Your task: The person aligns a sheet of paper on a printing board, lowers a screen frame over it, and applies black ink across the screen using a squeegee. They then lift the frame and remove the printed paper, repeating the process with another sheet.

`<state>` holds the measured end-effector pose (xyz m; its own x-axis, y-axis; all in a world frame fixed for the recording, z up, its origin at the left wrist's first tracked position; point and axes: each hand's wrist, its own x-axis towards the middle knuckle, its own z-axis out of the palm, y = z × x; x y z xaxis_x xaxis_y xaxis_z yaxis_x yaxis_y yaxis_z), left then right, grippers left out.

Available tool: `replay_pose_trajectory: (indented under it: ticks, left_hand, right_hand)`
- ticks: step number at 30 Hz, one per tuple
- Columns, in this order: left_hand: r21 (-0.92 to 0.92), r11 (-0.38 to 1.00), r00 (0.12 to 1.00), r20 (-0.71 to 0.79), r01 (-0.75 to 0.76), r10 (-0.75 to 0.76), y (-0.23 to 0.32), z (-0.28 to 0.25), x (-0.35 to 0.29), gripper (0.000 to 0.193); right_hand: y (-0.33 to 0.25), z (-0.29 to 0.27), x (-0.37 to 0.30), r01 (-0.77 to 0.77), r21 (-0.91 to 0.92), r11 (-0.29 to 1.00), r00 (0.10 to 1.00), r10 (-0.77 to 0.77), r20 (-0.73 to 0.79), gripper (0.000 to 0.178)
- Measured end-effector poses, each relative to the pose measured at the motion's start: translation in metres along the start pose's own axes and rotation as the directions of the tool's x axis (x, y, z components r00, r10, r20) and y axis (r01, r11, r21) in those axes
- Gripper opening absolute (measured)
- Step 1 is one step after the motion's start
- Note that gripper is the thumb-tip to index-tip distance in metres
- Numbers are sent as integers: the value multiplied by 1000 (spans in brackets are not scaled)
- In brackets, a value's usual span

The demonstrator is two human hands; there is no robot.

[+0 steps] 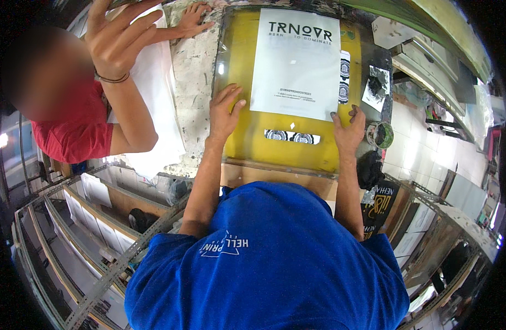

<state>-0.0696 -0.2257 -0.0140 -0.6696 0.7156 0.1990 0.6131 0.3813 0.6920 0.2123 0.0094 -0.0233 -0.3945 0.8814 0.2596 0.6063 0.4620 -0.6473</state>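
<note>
1. Sheet (294, 71): white, with black print, lying flat on the yellow panel (242, 151); its far edge is near the panel's far edge, and it sits right of the panel's middle.
2. Left hand (225, 113): open and palm down at the panel's left edge, fingers loosely spread, thumb apart; it holds nothing and is well apart from the sheet.
3. Right hand (349, 124): half open at the panel's right edge, fingers lightly bent, thumb at the sheet's near right corner; whether the thumb touches the paper cannot be told.
4. Near strip (292, 137): white with black round motifs, lying crosswise between the sheet and the panel's near edge; a small white diamond (292, 126) lies just beyond it.
5. Side strip (344, 77): similar motifs, set lengthwise along the sheet's right edge; whether it runs beneath the sheet is unclear.
6. Black-smeared card (377, 88) and round cup (380, 135): right of the panel, the cup nearer the person and just beside the right hand.
7. Worktop (195, 82): pale and stained left of the panel, with white sheeting (168, 110) along its left edge, beside a co-worker (71, 132) in red.
</note>
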Motion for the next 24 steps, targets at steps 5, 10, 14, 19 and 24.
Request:
replay_pose_trajectory:
  ticks: [5,10,14,19,24]
  left_hand:
    - [77,996,999,-17,36,-35,-8,12,-12,36]
    - [195,980,999,-18,41,-38,-3,19,-11,36]
    - [181,983,999,-9,41,-40,-3,18,-11,36]
    - [141,990,999,40,-5,-1,-5,11,-13,36]
    - [166,986,997,81,-25,11,-1,6,-19,38]
  right_hand:
    - [5,2,-1,25,-43,999,999,-24,22,70]
    - [5,1,-2,32,-39,999,999,-31,18,70]
    - [3,-3,-2,23,-22,999,998,-22,55,72]
    - [5,-6,-8,13,-1,1000,997,-13,74,74]
    - [3,-12,-15,-21,-4,1000,993,21,118,74]
